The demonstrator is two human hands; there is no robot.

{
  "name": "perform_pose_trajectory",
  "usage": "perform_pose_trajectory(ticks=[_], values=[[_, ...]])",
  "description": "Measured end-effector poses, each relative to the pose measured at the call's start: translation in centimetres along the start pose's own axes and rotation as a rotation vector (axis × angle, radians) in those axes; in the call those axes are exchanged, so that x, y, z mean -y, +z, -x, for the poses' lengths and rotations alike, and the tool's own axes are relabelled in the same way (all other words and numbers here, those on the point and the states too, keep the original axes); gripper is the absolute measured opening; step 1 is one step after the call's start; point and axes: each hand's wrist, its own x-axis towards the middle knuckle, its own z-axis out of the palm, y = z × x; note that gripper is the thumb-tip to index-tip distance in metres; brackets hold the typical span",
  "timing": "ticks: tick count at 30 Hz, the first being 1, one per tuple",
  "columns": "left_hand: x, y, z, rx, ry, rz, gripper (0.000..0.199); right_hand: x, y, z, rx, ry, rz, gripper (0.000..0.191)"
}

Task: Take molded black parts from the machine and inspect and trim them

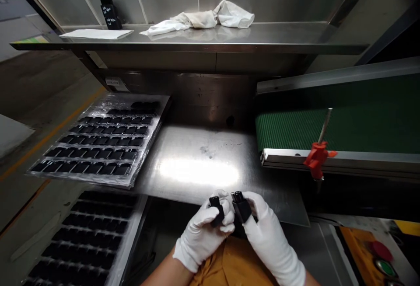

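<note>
Both hands wear white gloves and are close together at the table's front edge. My left hand (205, 231) is closed around a small black rectangular part (216, 212), its top end pointing up. In my right hand (267, 229) is a similar black part (242, 209), pinched between thumb and fingers, with two dark prongs or tubes showing at its top. The two parts are apart, separated by a narrow gap. Their exact kind I cannot make out. At the left, a tray (162, 104) carries rows of similar black pieces.
A second tray (129, 242) of black pieces sits lower left. On the right are a green conveyor belt (361, 111), a red clamp (316, 159) and an orange button box (361, 251). White cloths (200, 19) and a black block (110, 15) rest on the steel shelf (278, 36).
</note>
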Motion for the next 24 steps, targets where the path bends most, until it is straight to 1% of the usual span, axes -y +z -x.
perform_pose_trajectory(ticks=[2, 4, 7, 9, 12, 14, 17, 20, 22, 24], values=[[0.0, 0.4, 0.0, -0.046, 0.017, -0.106, 0.037, 0.1, 0.4, 0.2, 0.001, -0.026, 0.053, 0.025], [0.0, 0.9, 0.0, -0.132, 0.035, -0.266, 0.04, 0.0, 1.0, 0.4, -0.005, -0.034, 0.093, 0.021], [0.0, 1.4, -0.1, -0.237, 0.044, -0.457, 0.05, -0.4, 1.8, 0.8, -0.023, 0.012, 0.089, 0.021], [0.1, 1.3, -0.2, -0.261, 0.034, -0.486, 0.051, -0.6, 2.1, 1.0, -0.04, 0.05, 0.07, 0.022], [0.5, 0.7, -0.4, -0.26, 0.017, -0.44, 0.036, -0.4, 2.2, 1.0, -0.063, 0.079, 0.052, 0.021], [0.7, 0.2, -0.5, -0.243, 0.03, -0.367, 0.031, -0.1, 2.0, 0.7, -0.071, 0.08, 0.042, 0.019], [0.5, -0.2, -0.5, -0.216, 0.058, -0.206, 0.038, 0.2, 1.6, 0.2, -0.089, 0.078, 0.032, 0.017], [-0.1, -0.1, -0.4, -0.192, 0.047, -0.095, 0.045, -0.1, 1.3, -0.2, -0.109, 0.149, -0.045, 0.024], [-0.5, 0.3, -0.4, -0.167, 0.026, -0.062, 0.044, -0.4, 1.0, -0.3, -0.141, 0.203, -0.074, 0.03], [-0.7, 0.7, -0.3, -0.142, 0.021, -0.035, 0.04, -0.7, 0.7, -0.3, -0.181, 0.22, -0.043, 0.034]])
